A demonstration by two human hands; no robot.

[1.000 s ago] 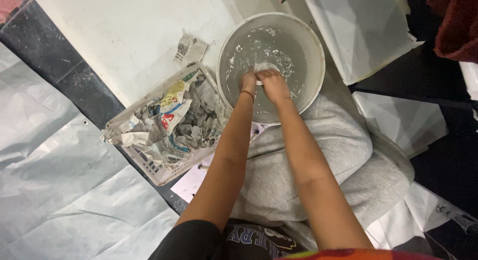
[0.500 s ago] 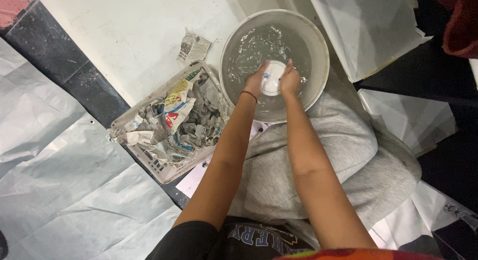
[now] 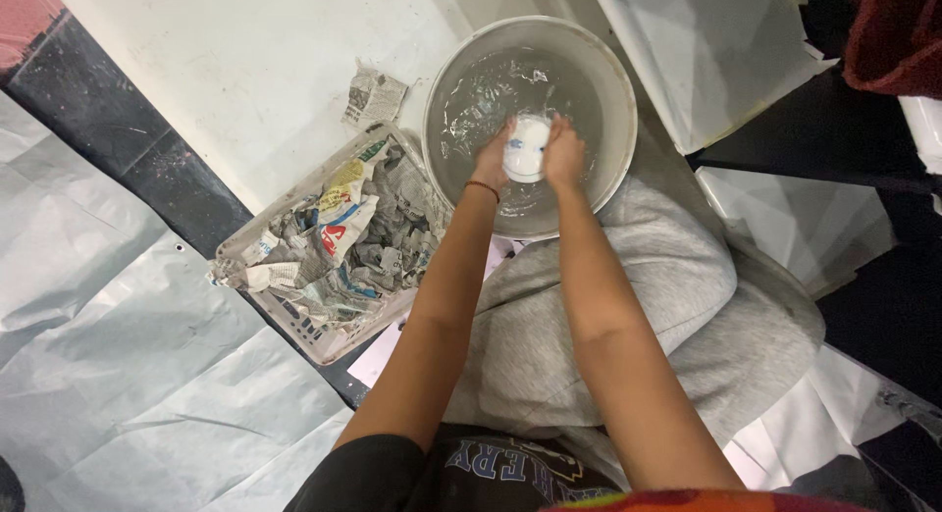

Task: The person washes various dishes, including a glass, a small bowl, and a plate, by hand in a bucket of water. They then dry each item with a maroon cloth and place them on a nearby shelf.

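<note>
Grey plastic sheeting (image 3: 108, 375) covers the floor at far left, creased, with a black strip between it and a white board (image 3: 245, 90). Next over we see a white basket (image 3: 324, 340) packed with torn newspaper (image 3: 334, 237); one loose newspaper scrap (image 3: 374, 96) lies on the board just above it.

Both our hands are down inside the round grey basin (image 3: 608, 76), which holds shallow cloudy liquid. Left hand (image 3: 493, 162) (thin band at the wrist) has its fingers curled against the left side of a small white object with blue marks (image 3: 527, 149). Right hand (image 3: 564, 157) is curled against its right side. So the object is clamped between the two hands, near the middle of the basin, at the liquid surface. We cannot tell what the object is.

Basin sits just beyond our knees, grey sweatpants (image 3: 638, 306) below it. Right of that: more white sheets (image 3: 706, 51) and dark floor.
</note>
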